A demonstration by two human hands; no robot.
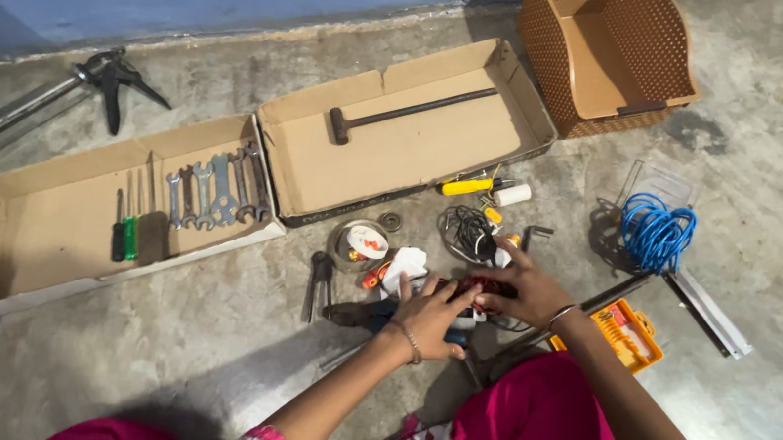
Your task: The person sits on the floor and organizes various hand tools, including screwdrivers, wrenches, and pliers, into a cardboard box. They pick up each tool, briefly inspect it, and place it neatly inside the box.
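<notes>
Sorting looks partly done, judging by how things lie. The floor [145, 359] carries two flattened cardboard trays: the left box [42, 227] at centre left already holds a neat row of spanners [214, 190] and a few screwdrivers [125, 235], with much of its bottom bare; the right box [401, 142] at upper centre holds only a hammer [403, 112]. A brown basket [603, 52] at the upper right stands with nothing visible in it. A caulking gun [43, 103] lies apart on the floor at the upper left. Right of centre a blue cable coil [657, 231] sits loose, an orange case [629, 336] below it and a long bar [590, 309] running past. Most of what remains unsorted is the small heap in the middle of the frame: a black cord [467, 231], a round tin [361, 244], pliers [318, 281], a yellow-handled tool [470, 186]. Both hands work in that heap. The left hand [429, 316] lies flat with fingers spread on the pile; whether it grasps anything I cannot tell. The right hand [527, 288] has its fingers closed around a small red tool [478, 284] just left of its knuckles.
</notes>
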